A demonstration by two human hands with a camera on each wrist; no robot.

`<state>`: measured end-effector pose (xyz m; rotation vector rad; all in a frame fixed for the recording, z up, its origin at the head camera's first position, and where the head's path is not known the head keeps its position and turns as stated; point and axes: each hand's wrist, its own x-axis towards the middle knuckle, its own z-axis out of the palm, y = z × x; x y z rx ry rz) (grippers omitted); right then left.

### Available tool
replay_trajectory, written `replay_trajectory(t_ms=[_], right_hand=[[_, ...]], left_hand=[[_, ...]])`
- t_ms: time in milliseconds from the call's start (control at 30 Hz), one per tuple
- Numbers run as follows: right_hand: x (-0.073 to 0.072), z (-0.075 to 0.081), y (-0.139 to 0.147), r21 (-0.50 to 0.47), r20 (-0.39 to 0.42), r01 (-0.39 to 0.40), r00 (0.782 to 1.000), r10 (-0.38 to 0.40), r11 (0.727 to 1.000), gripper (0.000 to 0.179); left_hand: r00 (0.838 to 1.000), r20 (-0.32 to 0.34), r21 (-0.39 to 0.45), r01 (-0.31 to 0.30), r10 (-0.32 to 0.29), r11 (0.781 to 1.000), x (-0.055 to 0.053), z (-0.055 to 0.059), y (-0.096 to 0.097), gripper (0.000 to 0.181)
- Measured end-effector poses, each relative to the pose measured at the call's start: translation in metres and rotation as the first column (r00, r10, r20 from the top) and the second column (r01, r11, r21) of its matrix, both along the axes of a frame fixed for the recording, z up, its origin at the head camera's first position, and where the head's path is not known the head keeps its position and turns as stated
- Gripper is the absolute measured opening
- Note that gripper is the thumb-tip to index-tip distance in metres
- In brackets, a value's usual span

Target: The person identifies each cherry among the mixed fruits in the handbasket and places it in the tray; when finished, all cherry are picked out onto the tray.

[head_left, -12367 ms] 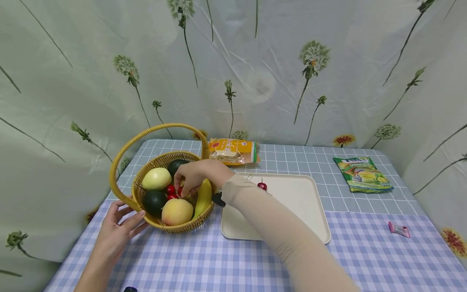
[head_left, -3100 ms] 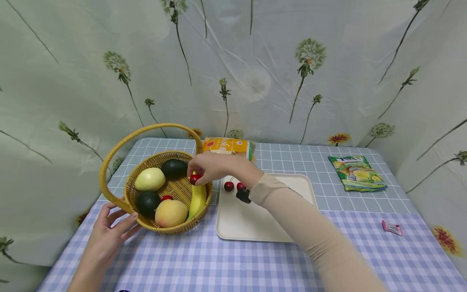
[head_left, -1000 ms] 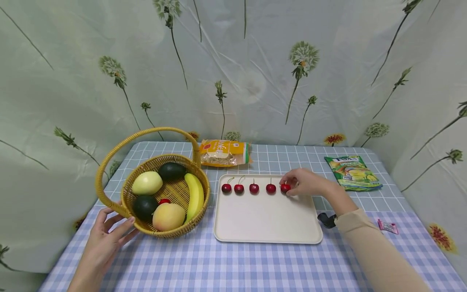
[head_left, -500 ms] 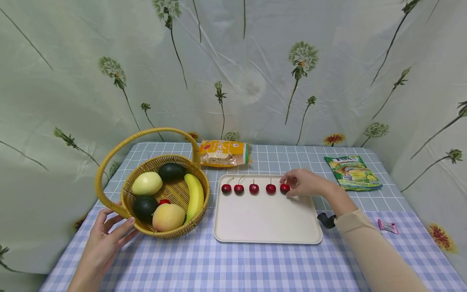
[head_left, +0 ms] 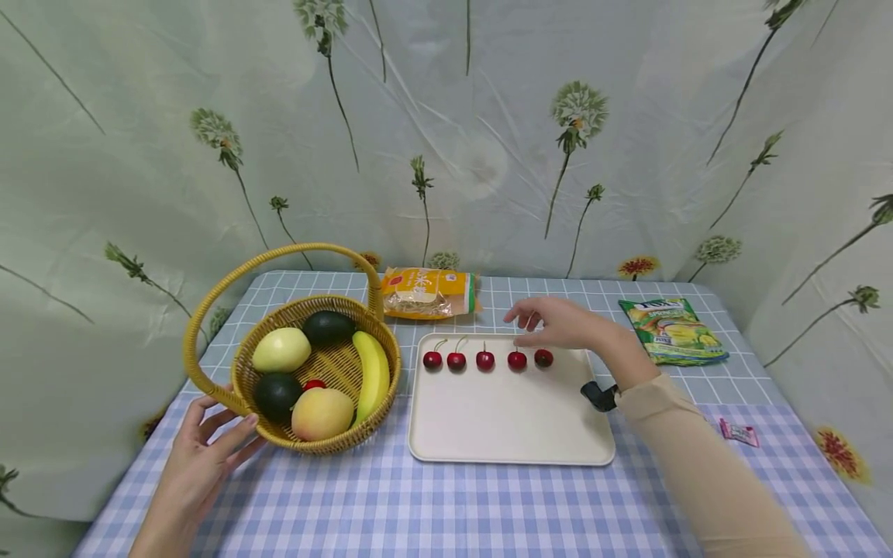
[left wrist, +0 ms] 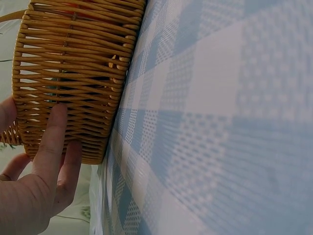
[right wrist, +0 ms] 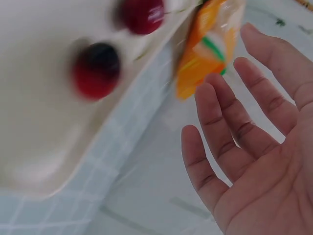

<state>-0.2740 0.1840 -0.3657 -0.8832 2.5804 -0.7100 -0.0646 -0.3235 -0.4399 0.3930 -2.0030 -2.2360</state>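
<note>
Several cherries (head_left: 484, 360) stand in a row along the far side of a cream tray (head_left: 509, 422). Over the row's right end hovers my right hand (head_left: 558, 324), holding nothing. Its fingers are spread and loosely bent in the right wrist view, apart from the blurred rightmost cherry (right wrist: 97, 71). My left hand (head_left: 209, 453) touches the near left side of a wicker basket (head_left: 342, 444). In the left wrist view its fingers rest on the woven wall. The basket holds a banana (head_left: 372, 377), a peach (head_left: 322, 415), two dark green fruits, a pale yellow-green fruit (head_left: 281, 350) and a partly hidden red item (head_left: 314, 384).
An orange food packet (head_left: 429, 293) lies behind the tray. A green snack bag (head_left: 673, 331) lies at the far right, with a small pink wrapped candy (head_left: 739, 432) nearer. The basket's tall handle (head_left: 279, 252) arches over it. Checked cloth (head_left: 488, 511) covers the table.
Cherries have gone from the basket to the tray row. In the last half second my right hand let go of the rightmost cherry and moved up and left. My left hand stays at the basket.
</note>
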Motion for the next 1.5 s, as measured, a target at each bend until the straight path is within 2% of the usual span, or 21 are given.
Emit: replay_trajectory(t_ms=[167, 367, 533, 667, 867, 1133, 1300, 1500], right_hand=[[0.003, 0.016, -0.035, -0.033, 0.034, -0.057, 0.998, 0.058, 0.998, 0.035], [0.005, 0.021, -0.082, -0.086, 0.046, -0.143, 0.988, 0.148, 0.986, 0.034], [0.009, 0.025, -0.126, -0.091, 0.065, -0.24, 0.967, 0.246, 0.967, 0.03], [0.013, 0.032, -0.161, -0.081, 0.087, -0.308, 0.945, 0.315, 0.948, 0.034], [0.012, 0.033, -0.207, -0.032, 0.098, -0.369, 0.924, 0.37, 0.929, 0.037], [0.013, 0.02, -0.26, 0.087, 0.112, -0.447, 0.893, 0.437, 0.891, 0.041], [0.018, 0.015, -0.281, 0.184, 0.147, -0.469, 0.882, 0.448, 0.864, 0.041], [0.021, 0.021, -0.295, 0.233, 0.232, -0.485, 0.87, 0.436, 0.843, 0.04]], left_hand=[[1.0, 0.006, -0.005, 0.003, -0.003, 1.0, 0.0, 0.0, 0.0, 0.051], [1.0, 0.014, -0.006, 0.005, -0.005, 1.0, -0.001, 0.001, -0.001, 0.05], [1.0, 0.024, -0.001, 0.004, -0.004, 1.0, 0.0, 0.0, -0.002, 0.05], [1.0, 0.022, -0.008, 0.005, -0.005, 1.0, 0.0, 0.001, -0.001, 0.05], [0.999, 0.033, -0.014, 0.008, -0.008, 1.0, -0.001, 0.003, -0.001, 0.051], [0.999, 0.04, -0.007, 0.003, -0.003, 1.0, 0.001, 0.003, 0.0, 0.05], [0.998, 0.059, -0.02, 0.0, 0.001, 1.0, 0.002, 0.005, 0.0, 0.052], [0.998, 0.059, -0.025, 0.003, -0.002, 1.0, 0.001, 0.005, 0.0, 0.052]])
